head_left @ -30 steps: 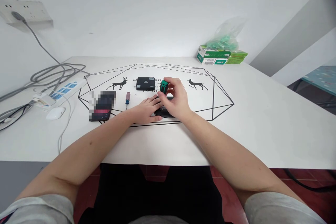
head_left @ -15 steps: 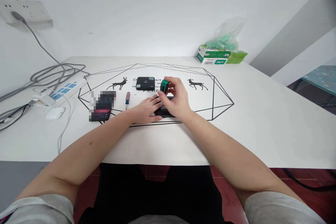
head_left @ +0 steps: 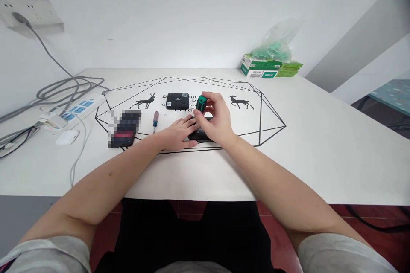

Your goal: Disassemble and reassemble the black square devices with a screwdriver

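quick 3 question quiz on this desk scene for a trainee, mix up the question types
1. True or false: the right hand grips a green-handled screwdriver standing roughly upright.
2. What does the left hand rest against?
A. the white mouse
B. the black device under the green-handled screwdriver
C. the green boxes
3. Fill in: a second screwdriver, with a red handle, lies on the table between the blurred phone and the ____ hand.

Key
1. True.
2. B: the left hand lies flat against the black device; the white mouse and the green boxes are well away from it.
3. left.
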